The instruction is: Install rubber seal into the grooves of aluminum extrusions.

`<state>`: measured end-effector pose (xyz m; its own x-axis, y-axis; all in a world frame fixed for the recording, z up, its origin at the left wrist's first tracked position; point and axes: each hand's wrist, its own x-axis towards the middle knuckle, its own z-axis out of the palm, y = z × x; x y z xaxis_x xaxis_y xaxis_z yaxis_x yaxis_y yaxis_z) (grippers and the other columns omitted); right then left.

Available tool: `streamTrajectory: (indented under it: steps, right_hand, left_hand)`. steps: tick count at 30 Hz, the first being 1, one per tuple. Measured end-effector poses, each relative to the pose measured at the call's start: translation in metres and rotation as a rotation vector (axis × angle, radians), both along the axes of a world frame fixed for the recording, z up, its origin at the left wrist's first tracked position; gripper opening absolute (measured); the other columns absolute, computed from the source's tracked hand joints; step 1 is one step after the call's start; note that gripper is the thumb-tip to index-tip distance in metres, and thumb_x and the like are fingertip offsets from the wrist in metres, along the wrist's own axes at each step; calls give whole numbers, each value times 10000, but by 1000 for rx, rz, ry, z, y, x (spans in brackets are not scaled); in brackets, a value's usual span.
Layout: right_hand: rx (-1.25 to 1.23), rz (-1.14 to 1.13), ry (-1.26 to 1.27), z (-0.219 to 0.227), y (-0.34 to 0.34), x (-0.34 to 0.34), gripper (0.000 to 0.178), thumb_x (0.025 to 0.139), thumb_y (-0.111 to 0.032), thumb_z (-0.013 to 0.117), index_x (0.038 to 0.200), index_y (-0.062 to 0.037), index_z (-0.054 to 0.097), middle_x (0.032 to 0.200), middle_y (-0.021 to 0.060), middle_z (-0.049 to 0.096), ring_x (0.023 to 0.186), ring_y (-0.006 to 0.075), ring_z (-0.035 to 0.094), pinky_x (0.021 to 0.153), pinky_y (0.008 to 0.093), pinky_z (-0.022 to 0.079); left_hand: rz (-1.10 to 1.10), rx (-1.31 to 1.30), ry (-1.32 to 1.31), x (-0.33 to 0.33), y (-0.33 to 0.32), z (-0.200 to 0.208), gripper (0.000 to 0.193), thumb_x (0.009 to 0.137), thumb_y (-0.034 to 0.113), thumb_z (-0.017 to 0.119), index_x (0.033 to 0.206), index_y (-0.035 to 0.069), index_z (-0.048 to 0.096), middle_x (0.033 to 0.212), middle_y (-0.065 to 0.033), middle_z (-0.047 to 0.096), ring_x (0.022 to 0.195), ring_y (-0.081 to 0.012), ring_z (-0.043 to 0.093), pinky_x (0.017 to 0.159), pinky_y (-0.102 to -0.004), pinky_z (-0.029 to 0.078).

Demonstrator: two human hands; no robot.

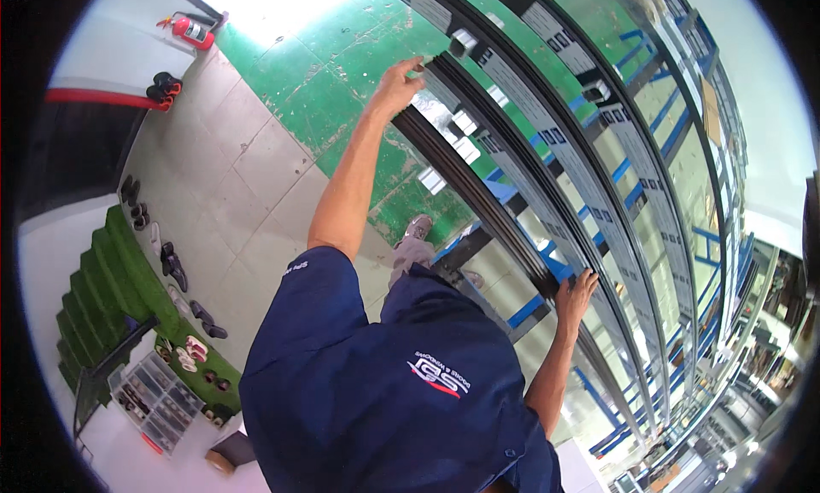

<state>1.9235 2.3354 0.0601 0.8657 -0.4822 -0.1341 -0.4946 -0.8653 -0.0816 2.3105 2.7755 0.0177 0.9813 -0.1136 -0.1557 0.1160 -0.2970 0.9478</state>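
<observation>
Long dark profiles run diagonally on a rack, several with printed protective film on their faces. My left hand [397, 87] is at the far end of a dark profile [478, 113], its fingers bent and apart, the fingertips close to the profile's end; contact there is hard to make out. Further along, my right hand [576, 297] is closed over the edge of the same group of profiles, fingers on top and thumb on the near side. Nearer my body lies another dark profile bundle [461, 173].
Blue rack supports [525, 312] stick out beneath the profiles, close to my legs. More film-covered profiles [564, 100] lie on the right. A fire extinguisher [193, 33] hangs at the far left; shoes [173, 267] line the tiled floor beside green steps [115, 275].
</observation>
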Motion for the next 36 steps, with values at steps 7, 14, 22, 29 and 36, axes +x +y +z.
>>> streamTrajectory:
  steps: [7,14,22,29,36]
  right_hand:
    - [157,-58,-118,5,-2,0,747,892,-206,635,1503,32,277,1542,333,233,1447,475,213,1174,499,235]
    - [169,-134,-15,9,-13,3,753,898,-214,629,1519,8,264,1559,330,198,1454,475,197,1177,492,228]
    - [118,-155,104,6,-8,2,780,880,-215,632,1524,12,254,1570,329,171,1463,478,167,1186,495,213]
    - [69,-53,41,15,3,2,721,870,-217,668,1486,-7,359,1527,291,313,1438,438,270,1170,474,252]
    - [273,-230,-94,40,13,24,606,893,-101,625,1461,-40,424,1542,218,355,1402,336,392,1087,389,395]
  left_hand:
    - [135,-86,-48,-35,0,-10,398,889,97,635,1275,8,590,1217,-116,650,942,-209,660,863,-343,513]
    - [159,377,-558,-79,-29,35,372,808,108,687,1167,27,636,1286,-150,553,1253,-349,498,1116,-530,343]
    - [-61,352,-566,-99,-59,35,314,855,101,642,1159,24,648,1413,-132,475,1300,-313,469,1121,-508,350]
    - [-107,426,-571,-87,-71,18,423,766,146,683,1186,101,661,1450,-69,511,1179,-299,565,969,-451,425]
    - [-207,571,-699,-76,-86,17,441,848,205,646,1274,93,629,1449,-46,528,1130,-258,612,902,-414,436]
